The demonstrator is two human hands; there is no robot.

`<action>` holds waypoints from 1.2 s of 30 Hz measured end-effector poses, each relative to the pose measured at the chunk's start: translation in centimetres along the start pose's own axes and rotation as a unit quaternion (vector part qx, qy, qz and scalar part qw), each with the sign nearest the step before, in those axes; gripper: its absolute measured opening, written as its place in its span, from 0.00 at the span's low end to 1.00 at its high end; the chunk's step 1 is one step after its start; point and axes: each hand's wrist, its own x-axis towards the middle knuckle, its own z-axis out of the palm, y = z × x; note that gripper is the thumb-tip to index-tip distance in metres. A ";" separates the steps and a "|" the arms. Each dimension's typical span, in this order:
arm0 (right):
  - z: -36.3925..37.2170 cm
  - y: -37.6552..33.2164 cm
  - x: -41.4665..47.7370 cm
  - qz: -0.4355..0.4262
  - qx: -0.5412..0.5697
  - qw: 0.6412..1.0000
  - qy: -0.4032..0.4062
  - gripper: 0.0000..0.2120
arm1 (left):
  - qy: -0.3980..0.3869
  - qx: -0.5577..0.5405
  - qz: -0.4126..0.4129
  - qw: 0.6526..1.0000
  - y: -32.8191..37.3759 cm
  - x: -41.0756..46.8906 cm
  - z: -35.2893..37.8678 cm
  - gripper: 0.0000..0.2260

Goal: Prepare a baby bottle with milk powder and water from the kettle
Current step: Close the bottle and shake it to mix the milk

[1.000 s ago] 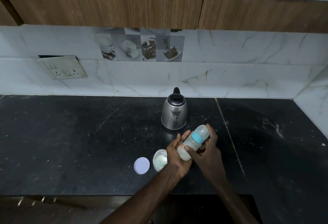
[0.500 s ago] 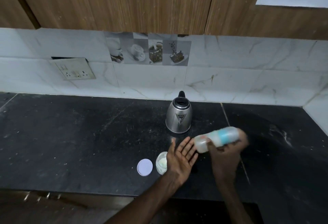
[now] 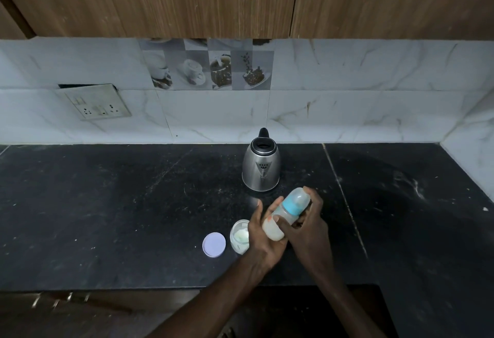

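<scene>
While the right hand gripped the one tilted bottle above the counter, its base met the left hand's flat, open palm. One kettle stood just beyond; one jar and one lid lay left.

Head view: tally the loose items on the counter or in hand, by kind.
Stainless steel kettle: 1
Clear baby bottle with blue collar: 1
Small clear jar of white powder: 1
Round lilac lid: 1
Total: 4
</scene>
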 end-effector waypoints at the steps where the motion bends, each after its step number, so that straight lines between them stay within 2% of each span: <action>1: -0.4 -0.3 0.3 -0.007 0.000 1.000 0.014 0.45 | 0.003 0.013 -0.001 1.000 0.0 0.0 0.0 0.34; 5: -1.8 -1.0 2.0 -0.009 0.111 0.976 0.186 0.44 | 0.041 0.050 0.024 0.998 0.3 0.2 0.2 0.32; 6: -1.6 -1.1 2.0 -0.008 0.115 0.974 0.196 0.44 | 0.045 0.050 0.029 0.997 0.4 0.3 0.3 0.32; 7: -1.3 -1.4 1.9 -0.002 0.088 0.982 0.166 0.44 | 0.048 0.043 0.026 0.998 0.5 0.3 0.3 0.31; 9: -0.7 -0.9 1.3 -0.007 0.008 0.999 0.049 0.44 | 0.050 0.027 0.013 0.998 0.4 0.4 0.3 0.31; 10: -0.7 -0.7 1.2 -0.010 -0.006 0.999 0.039 0.44 | 0.048 0.027 0.011 0.998 0.5 0.4 0.3 0.31; 11: -0.9 -0.7 1.3 -0.010 0.011 0.998 0.067 0.44 | 0.050 0.033 0.016 0.998 0.7 0.4 0.4 0.31; 13: -1.2 -1.4 1.5 0.003 0.106 0.977 0.185 0.44 | 0.048 0.050 0.028 0.997 1.0 0.5 0.5 0.31; 14: -1.1 -1.5 1.5 0.006 0.131 0.969 0.208 0.44 | 0.042 0.047 0.028 0.998 1.1 0.5 0.6 0.31; 15: -0.7 -1.8 1.3 0.011 0.126 0.973 0.192 0.45 | 0.041 0.037 0.025 0.998 1.0 0.4 0.5 0.31; 17: 0.4 -1.2 0.3 0.012 0.052 0.995 0.088 0.45 | 0.022 0.005 0.009 1.000 0.7 0.4 0.6 0.31; 19: 1.1 -0.3 -0.6 0.026 0.040 0.998 0.031 0.45 | -0.002 -0.017 0.000 1.000 0.8 0.4 0.5 0.32; 22: 0.8 0.2 -0.9 0.034 0.098 0.994 0.026 0.43 | -0.018 0.002 0.009 1.000 1.1 0.2 0.6 0.31; 25: -0.5 -0.3 0.1 0.022 0.114 0.993 0.019 0.42 | -0.003 0.024 0.008 1.000 0.9 0.0 1.1 0.28; 27: -2.0 -1.2 1.2 -0.003 0.139 0.987 0.082 0.43 | 0.011 0.042 0.010 0.999 1.0 0.0 1.5 0.29; 30: -3.4 -2.4 2.3 -0.007 0.203 0.950 0.239 0.43 | 0.015 0.063 0.021 0.998 1.3 0.0 1.5 0.31; 31: -3.1 -2.6 2.2 -0.006 0.201 0.946 0.255 0.43 | 0.016 0.060 0.022 0.998 1.5 0.0 1.5 0.30; 32: -2.6 -2.7 1.9 -0.002 0.186 0.953 0.238 0.43 | 0.021 0.052 0.026 0.998 1.5 0.1 1.5 0.31; 35: -0.6 -1.4 0.2 0.018 0.095 0.993 0.064 0.44 | 0.018 0.010 0.021 1.000 1.5 0.2 1.9 0.30; 36: -0.4 -1.3 0.0 0.008 0.079 0.996 0.050 0.45 | 0.017 0.003 0.019 1.000 1.5 0.3 2.0 0.29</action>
